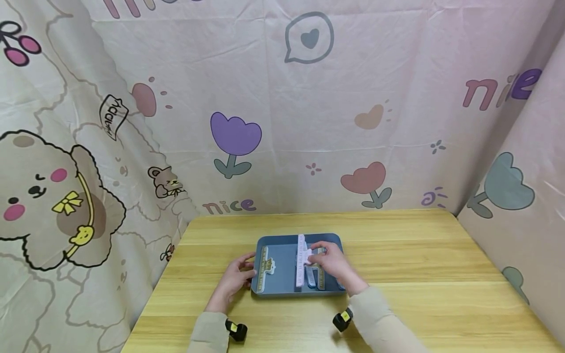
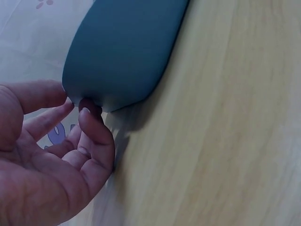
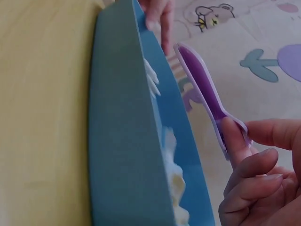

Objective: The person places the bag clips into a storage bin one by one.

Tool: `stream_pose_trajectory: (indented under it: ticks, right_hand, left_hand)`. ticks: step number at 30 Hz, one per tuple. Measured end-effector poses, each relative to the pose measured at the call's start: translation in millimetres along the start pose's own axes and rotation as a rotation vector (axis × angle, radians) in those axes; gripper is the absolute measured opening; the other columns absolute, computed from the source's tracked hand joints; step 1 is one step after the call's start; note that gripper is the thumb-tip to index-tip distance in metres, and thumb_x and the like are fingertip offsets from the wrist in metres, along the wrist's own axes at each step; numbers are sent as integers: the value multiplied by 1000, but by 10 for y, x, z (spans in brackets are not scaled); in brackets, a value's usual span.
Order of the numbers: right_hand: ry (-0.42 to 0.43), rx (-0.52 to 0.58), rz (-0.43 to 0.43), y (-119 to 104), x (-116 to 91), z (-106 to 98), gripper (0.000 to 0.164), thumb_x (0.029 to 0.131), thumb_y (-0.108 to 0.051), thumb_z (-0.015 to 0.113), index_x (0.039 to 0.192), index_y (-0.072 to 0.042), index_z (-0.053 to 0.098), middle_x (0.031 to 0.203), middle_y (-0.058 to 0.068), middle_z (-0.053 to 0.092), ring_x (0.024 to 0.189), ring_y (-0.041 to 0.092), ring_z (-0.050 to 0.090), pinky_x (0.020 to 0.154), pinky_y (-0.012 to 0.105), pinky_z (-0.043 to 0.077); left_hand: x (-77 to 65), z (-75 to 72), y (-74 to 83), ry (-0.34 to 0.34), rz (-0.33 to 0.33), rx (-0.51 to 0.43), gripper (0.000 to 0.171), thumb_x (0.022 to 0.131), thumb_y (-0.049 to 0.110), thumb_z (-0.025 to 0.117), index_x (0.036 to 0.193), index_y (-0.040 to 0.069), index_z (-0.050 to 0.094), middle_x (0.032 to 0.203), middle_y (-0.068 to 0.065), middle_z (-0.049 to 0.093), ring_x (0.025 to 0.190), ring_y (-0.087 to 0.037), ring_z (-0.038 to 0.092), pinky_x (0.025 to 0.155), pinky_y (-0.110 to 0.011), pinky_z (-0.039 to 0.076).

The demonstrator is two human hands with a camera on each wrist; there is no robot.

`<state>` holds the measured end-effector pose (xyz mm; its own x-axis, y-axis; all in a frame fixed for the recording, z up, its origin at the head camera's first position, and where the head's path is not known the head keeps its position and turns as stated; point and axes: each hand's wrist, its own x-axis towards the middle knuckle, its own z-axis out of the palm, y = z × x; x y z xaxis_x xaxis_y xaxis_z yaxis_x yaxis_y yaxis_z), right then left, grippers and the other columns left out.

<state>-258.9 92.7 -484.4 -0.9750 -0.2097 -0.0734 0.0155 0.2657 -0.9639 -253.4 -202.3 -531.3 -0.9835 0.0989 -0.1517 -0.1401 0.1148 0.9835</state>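
Observation:
A blue-grey tray (image 1: pixel 282 274) lies on the table, with my left hand (image 1: pixel 235 278) at its left end. In the left wrist view the thumb and a curled finger hold the end wall of the tray (image 2: pixel 124 56). My right hand (image 1: pixel 334 263) pinches a long lilac clip with ruler marks (image 1: pixel 300 262) over the right half of the tray. In the right wrist view this lilac clip (image 3: pixel 203 80) stands tilted above the rim, between thumb and fingers. Below it in the tray are a blue clip (image 1: pixel 311 278) and a grey clip with gold marks (image 1: pixel 321 280), partly hidden by the right hand.
A white clip with gold marks (image 1: pixel 262 269) lies along the tray's left side. Wood-grain table (image 1: pixel 397 260) extends around the tray. A printed cloth (image 1: pixel 282 122) hangs behind and at both sides. Each wrist wears a small black camera (image 1: pixel 238 332).

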Motion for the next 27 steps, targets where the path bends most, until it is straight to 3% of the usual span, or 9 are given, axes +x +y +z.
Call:
stream_pose_trajectory:
  ticks: [8,15,22,27]
  right_hand:
    - [-7,-22,13,19,85,306,30,82,-10,63,111,-3,58,73,7,64,51,12,42,46,25,35]
    - [-6,-38,0,76,139,485,29,80,-7,63,108,-1,60,76,3,66,69,16,60,61,29,44]
    - [7,-47,29,93,173,611,27,79,-9,65,106,-2,61,74,3,65,70,20,60,58,30,42]
    - [45,-117,39,93,195,675,27,76,-10,69,102,-6,64,74,1,63,64,16,55,56,29,42]
  left_hand:
    - [3,3,15,19,-11,20,55,83,-6,56,135,7,42,115,-22,47,77,-25,56,55,-33,46]
    - [8,-3,4,16,-12,20,55,83,-6,56,134,8,43,115,-22,48,77,-26,56,55,-33,46]
    - [2,-5,9,20,-15,24,56,83,-6,56,135,9,43,116,-21,48,77,-27,56,55,-33,46]
    - [7,3,4,29,-17,21,56,82,-6,56,134,9,44,115,-21,49,78,-27,57,55,-33,46]
